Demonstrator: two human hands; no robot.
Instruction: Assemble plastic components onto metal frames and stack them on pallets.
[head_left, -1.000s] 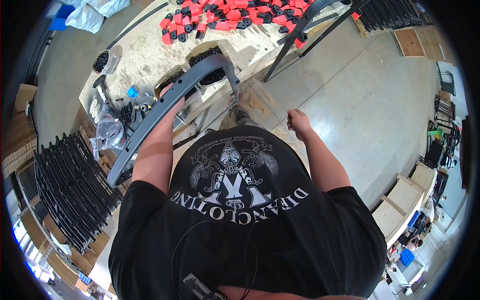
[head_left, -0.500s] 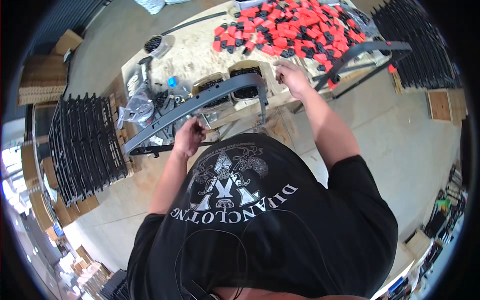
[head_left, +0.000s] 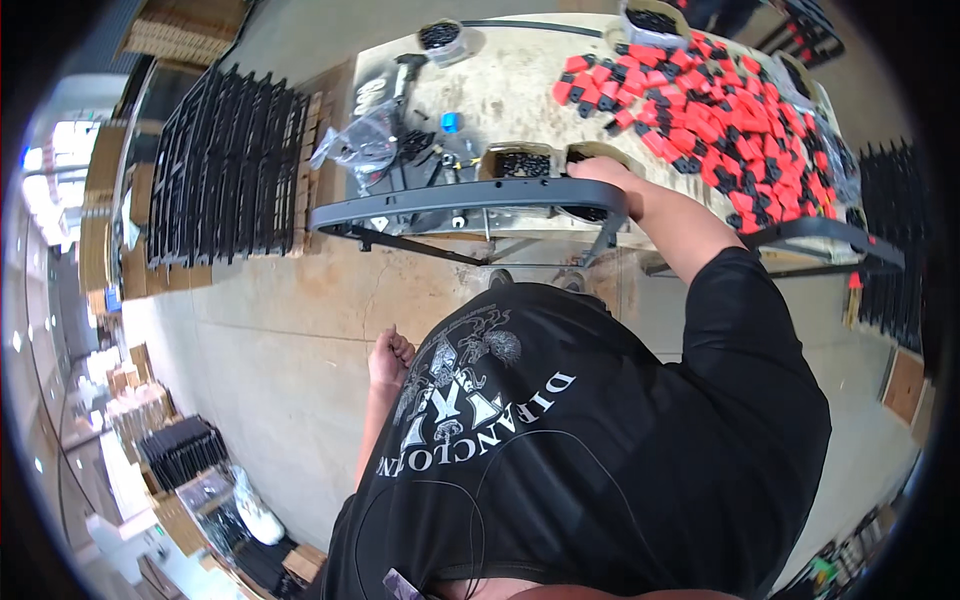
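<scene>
My right hand [head_left: 604, 176] reaches over a curved dark grey metal frame [head_left: 470, 194] into the right-hand tub [head_left: 622, 156] of small black parts. Its fingers are hidden down in the tub. Low beside my body, my left hand [head_left: 391, 358] is closed, with the fingers curled and the thumb up; whatever it may hold is hidden. The frame stands at the table's near edge, between me and the tubs. Just left of my right hand is a second tub [head_left: 522, 149], also with small black parts.
Red and black plastic pieces [head_left: 720, 120] are heaped on the worktable [head_left: 520, 85]. A hammer [head_left: 405, 75], a blue cap [head_left: 450, 122] and a clear plastic bag [head_left: 362, 140] lie at left. Another curved frame [head_left: 830, 232] is at right. Stacked black frames [head_left: 230, 165] stand left.
My right hand has gone from above the table into the right-hand tub. My left hand has left the frame and dropped beside my body. The view has shifted.
</scene>
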